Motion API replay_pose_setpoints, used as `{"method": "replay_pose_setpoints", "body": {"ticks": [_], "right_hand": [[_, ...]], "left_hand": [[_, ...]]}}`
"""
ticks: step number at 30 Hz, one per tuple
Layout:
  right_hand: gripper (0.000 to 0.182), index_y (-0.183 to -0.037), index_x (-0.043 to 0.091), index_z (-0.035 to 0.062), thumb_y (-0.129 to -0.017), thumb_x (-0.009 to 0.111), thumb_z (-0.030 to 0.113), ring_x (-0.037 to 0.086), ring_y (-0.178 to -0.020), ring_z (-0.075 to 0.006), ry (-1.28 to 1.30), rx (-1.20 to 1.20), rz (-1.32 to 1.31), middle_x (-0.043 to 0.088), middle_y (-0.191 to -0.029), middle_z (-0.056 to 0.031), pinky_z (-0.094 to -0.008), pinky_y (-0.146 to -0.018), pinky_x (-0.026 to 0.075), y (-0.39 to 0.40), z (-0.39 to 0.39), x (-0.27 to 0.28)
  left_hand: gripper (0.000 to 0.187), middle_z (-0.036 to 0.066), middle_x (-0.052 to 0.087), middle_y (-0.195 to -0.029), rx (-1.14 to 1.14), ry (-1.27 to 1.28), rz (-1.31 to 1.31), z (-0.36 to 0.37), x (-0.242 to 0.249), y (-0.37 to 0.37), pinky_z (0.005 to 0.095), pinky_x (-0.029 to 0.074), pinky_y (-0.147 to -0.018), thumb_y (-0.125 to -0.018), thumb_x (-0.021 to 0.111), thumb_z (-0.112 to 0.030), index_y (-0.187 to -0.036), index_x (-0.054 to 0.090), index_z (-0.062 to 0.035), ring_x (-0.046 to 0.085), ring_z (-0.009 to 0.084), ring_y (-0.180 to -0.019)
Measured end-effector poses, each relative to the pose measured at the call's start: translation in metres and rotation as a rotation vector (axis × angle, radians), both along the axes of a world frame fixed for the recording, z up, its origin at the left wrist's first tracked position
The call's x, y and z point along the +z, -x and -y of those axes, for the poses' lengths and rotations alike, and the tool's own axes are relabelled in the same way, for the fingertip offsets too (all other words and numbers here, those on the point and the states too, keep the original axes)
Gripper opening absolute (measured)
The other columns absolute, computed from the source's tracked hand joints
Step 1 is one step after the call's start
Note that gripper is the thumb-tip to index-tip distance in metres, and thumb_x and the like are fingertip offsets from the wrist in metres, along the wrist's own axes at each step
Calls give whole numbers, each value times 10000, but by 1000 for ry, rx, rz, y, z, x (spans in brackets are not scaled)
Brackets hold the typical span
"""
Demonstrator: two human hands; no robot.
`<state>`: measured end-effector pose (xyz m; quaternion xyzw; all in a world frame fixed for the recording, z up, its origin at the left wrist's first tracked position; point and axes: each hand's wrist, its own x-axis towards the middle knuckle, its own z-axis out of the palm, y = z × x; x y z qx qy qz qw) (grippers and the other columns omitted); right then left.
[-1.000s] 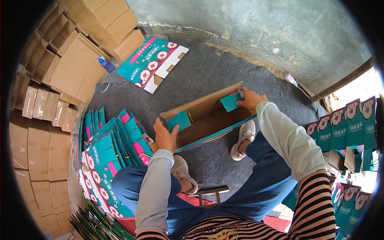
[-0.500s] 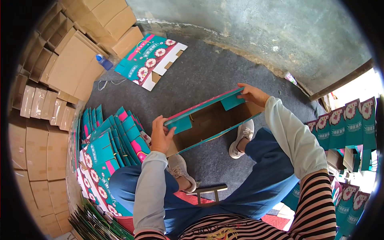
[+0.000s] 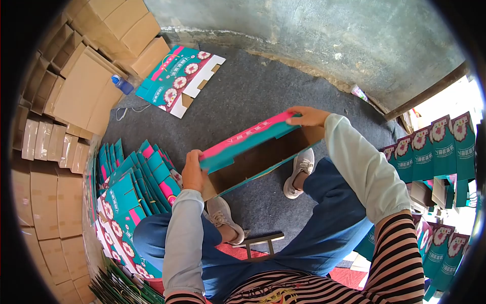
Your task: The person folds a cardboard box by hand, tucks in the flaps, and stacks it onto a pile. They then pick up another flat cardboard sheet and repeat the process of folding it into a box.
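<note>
A teal and pink cardboard gift box point(image 3: 248, 147) is held between my two hands above the floor, its long opening facing up and showing the brown inside. My left hand point(image 3: 193, 172) closes around the near left corner, at the end of the lid flap. At the far right end, my right hand point(image 3: 309, 116) grips the top edge, fingers over the flap. The flap's pink printed strip faces up, tilted partly over the opening. The box's underside is hidden.
Flattened printed cartons point(image 3: 139, 182) are piled at my left. One flat printed carton point(image 3: 177, 81) lies on the grey floor ahead, beside a blue bottle point(image 3: 121, 84). Brown boxes point(image 3: 76, 96) line the left side. Upright printed boxes point(image 3: 438, 147) stand at right.
The lid flap has tipped inward over the opening, turning its pink strip upward. Both hands have shifted their hold along the flap's ends. The view has moved slightly.
</note>
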<state>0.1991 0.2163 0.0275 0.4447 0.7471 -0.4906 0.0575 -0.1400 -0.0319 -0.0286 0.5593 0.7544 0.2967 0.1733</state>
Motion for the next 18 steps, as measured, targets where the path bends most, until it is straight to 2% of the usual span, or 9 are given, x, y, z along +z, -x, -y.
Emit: {"method": "replay_pose_setpoints", "body": {"ticks": [2,3,5,6,8,11,14,18], "right_hand": [[690,-1326,439,90,-786,652,464,390,-1254,-343,-349,296,205,397,-1358,-171,-415,-1027,346,10,0,-9],[675,-1318,450,90,-779,670,430,399,-1238,-356,-426,300,214,420,-1324,-172,-428,-1027,348,14,3,-12],[692,-1317,458,116,-755,685,450,405,-1229,-362,-523,318,232,433,-1313,-161,-448,-1015,356,14,4,-11],[701,-1317,463,130,-743,693,460,409,-1225,-365,-569,329,237,440,-1307,-156,-458,-1009,361,15,4,-11],[724,-1327,451,123,-735,701,457,393,-1242,-358,-578,356,232,421,-1341,-145,-461,-1020,350,17,5,-9],[781,-1349,422,105,-716,716,456,372,-1266,-342,-651,448,211,387,-1388,-137,-460,-1037,335,18,2,-15],[844,-1374,381,86,-696,733,445,362,-1281,-325,-692,525,221,370,-1409,-131,-453,-1044,326,26,2,-16],[900,-1390,338,58,-676,755,414,366,-1282,-310,-699,594,268,385,-1399,-129,-430,-1036,336,36,4,-8]], "left_hand": [[388,147,499,-1171,-32,41,-151,1,1,1,429,493,-791,-753,579,26,-1104,479,-104,580,375,-955],[434,156,475,-1214,-86,60,-187,2,4,2,428,491,-809,-739,568,36,-1138,475,-109,573,380,-980],[529,174,427,-1301,-193,98,-256,5,11,5,424,486,-846,-712,545,56,-1205,466,-119,560,391,-1031],[547,187,392,-1334,-235,146,-196,8,17,8,418,481,-864,-713,560,40,-1227,457,-116,550,395,-1052],[589,212,323,-1400,-315,245,-76,14,26,18,404,471,-900,-713,591,8,-1270,439,-111,530,403,-1095],[567,236,278,-1427,-309,239,174,13,17,28,392,454,-927,-745,645,-89,-1270,432,-76,514,396,-1130],[572,251,286,-1417,-187,354,173,6,45,10,386,453,-926,-754,710,-210,-1226,437,-37,512,397,-1131],[570,260,303,-1399,-213,349,-141,-5,38,1,403,475,-889,-732,749,-287,-1137,446,-25,541,403,-1087]]}}
